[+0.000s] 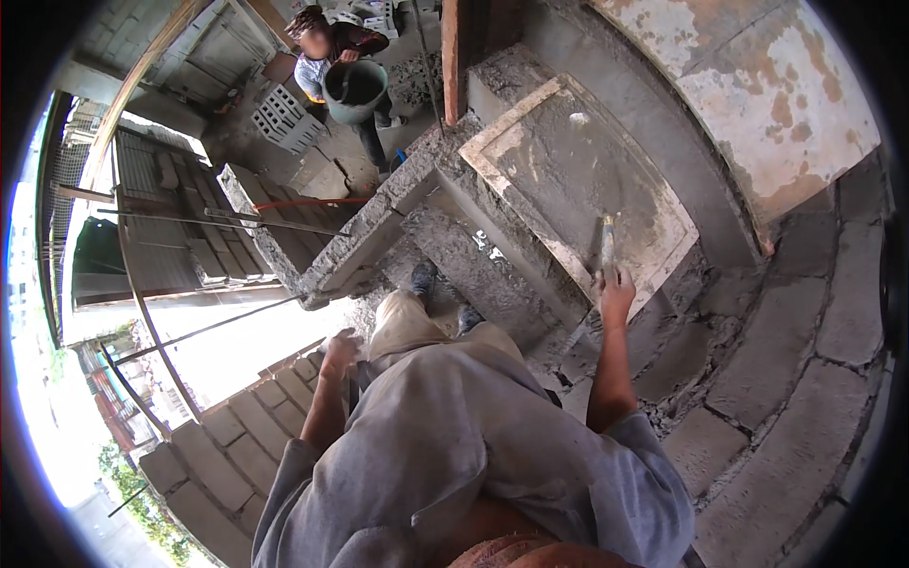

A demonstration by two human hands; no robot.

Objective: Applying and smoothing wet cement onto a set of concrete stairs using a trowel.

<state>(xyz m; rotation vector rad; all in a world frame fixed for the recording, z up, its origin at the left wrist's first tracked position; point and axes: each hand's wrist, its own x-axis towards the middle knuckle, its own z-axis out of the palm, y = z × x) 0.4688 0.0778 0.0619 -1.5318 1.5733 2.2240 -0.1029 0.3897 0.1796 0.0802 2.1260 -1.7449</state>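
My right hand is closed around a short narrow tool with a pale shaft and a yellowish end; its exact kind is hard to make out. The tool is over the near right part of a wood-framed mortar board, where wet grey mortar is spread. My left hand hangs low on the left, its loosely curled fingers apart and slightly blurred, with nothing seen in them. It is nearest to my trouser leg and the block wall.
A co-worker at the far left holds a dark bucket. Pale hollow blocks lie beside them. A rough concrete ledge surrounds a recess by my feet. Block wall rises on the right; bright open air shows on the left.
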